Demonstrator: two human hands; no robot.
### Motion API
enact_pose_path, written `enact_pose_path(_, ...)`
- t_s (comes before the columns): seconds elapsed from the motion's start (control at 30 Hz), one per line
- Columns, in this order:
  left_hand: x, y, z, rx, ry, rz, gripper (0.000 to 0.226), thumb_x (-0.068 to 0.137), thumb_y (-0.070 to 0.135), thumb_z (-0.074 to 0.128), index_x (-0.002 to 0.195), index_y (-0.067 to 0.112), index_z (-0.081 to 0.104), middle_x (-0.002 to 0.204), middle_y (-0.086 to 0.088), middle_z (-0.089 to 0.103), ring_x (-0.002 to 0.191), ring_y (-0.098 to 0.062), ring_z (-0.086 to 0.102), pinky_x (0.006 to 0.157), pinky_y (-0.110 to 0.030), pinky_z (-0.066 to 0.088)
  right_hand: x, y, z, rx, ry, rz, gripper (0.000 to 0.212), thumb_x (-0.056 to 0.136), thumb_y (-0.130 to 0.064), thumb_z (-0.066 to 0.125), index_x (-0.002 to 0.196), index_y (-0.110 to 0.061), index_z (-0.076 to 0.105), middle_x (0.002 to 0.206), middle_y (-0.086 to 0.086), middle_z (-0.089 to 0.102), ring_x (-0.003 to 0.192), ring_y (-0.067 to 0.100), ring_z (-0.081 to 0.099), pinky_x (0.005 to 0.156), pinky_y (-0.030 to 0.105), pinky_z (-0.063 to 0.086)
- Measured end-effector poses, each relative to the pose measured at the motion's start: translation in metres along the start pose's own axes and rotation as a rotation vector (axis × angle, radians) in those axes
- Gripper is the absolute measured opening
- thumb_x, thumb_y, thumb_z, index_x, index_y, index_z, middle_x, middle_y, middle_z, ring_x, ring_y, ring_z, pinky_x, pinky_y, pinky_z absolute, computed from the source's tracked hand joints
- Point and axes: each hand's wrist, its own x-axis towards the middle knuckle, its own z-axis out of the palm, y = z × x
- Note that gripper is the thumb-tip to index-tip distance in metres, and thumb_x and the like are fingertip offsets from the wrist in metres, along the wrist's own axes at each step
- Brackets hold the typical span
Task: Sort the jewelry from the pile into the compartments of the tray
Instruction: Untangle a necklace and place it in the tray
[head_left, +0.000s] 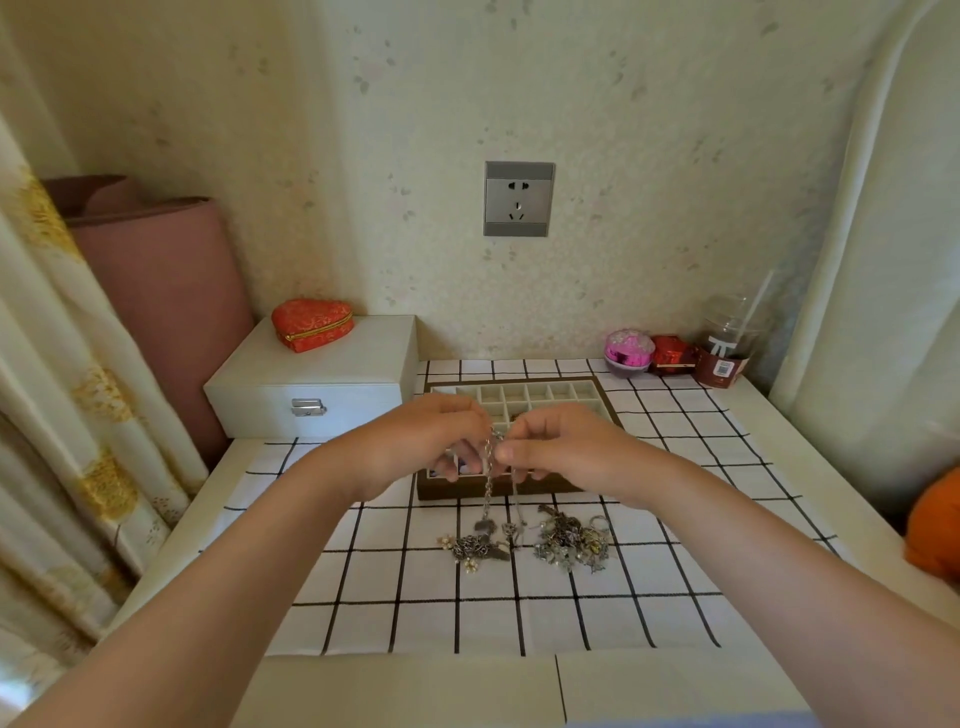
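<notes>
On checked tablecloth (467, 613): pinching silver chain (488, 488) with left hand (415, 441) and right hand (566, 452), fingertips nearly meeting over tray (597, 387) near edge. Hanging vertical, tail down in pile (569, 540); compartments directly behind both hands.

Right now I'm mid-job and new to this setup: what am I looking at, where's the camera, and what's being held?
There is no machine here. These are a person's two bare hands, seen by one wide camera worn on the head, looking forward and down, so the arms come in from the bottom edge. The left hand and right hand meet above the tray and hide part of it. Both pinch a chain, which hangs down to the pile lying on the checked cloth in front of the tray. At the left stands a white box with a red heart pouch on top. A cup stands at the far right.
</notes>
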Motion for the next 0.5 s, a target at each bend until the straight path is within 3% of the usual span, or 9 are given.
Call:
enact_pose_path(0.13,-0.003,0.007,0.001,-0.303,-0.108,0.085,0.026,0.093,0.018,0.043,0.076,0.013,0.062,0.074,-0.008,0.065,0.078,-0.022,0.065,0.077,-0.029,0.053,0.001,-0.001,-0.008,0.279,-0.01,-0.086,0.04,0.095,-0.032,0.056,0.074,0.002,0.06,0.06,0.003,0.06,0.065,0.021,0.062,0.078,0.032,0.051)
enact_pose_path(0.23,-0.006,0.012,-0.006,-0.444,-0.132,0.103,0.014,0.087,0.021,0.046,0.075,0.013,0.045,0.054,-0.003,0.041,0.053,-0.022,0.047,0.059,-0.028,0.046,0.001,-0.004,-0.014,0.376,0.026,-0.095,0.036,0.092,-0.028,0.062,0.062,-0.011,0.051,0.052,0.001,0.044,0.046,0.018,0.045,0.063,0.034,0.051)
enact_pose_path(0.3,-0.009,0.018,-0.011,-0.43,-0.136,0.083,0.01,0.084,0.022,0.049,0.081,0.014,0.043,0.053,0.0,0.03,0.047,-0.018,0.033,0.051,-0.026,0.038,0.001,-0.004,-0.018,0.376,0.07,-0.071,0.039,0.097,-0.021,0.061,0.061,-0.015,0.048,0.052,-0.003,0.04,0.042,0.013,0.032,0.047,0.028,0.038)
enact_pose_path(0.4,-0.013,0.025,-0.018,-0.047,-0.069,0.009,0.015,0.094,0.019,0.057,0.088,0.007,0.052,0.053,0.003,0.032,0.047,-0.013,0.03,0.049,-0.023,0.031,0.003,-0.004,-0.023,0.298,0.107,-0.061,0.042,0.1,-0.021,0.056,0.06,-0.017,0.045,0.056,-0.002,0.035,0.046,0.014,0.023,0.044,0.026,0.019)
enact_pose_path(0.5,-0.019,0.028,-0.023,0.402,-0.029,-0.016,0.024,0.092,0.029,0.066,0.089,0.005,0.066,0.054,0.006,0.041,0.049,-0.008,0.037,0.053,-0.022,0.034,0.004,-0.002,-0.026,0.178,0.141,-0.066,0.043,0.098,-0.021,0.06,0.057,-0.02,0.047,0.058,0.003,0.031,0.05,0.016,0.021,0.043,0.019,0.026)
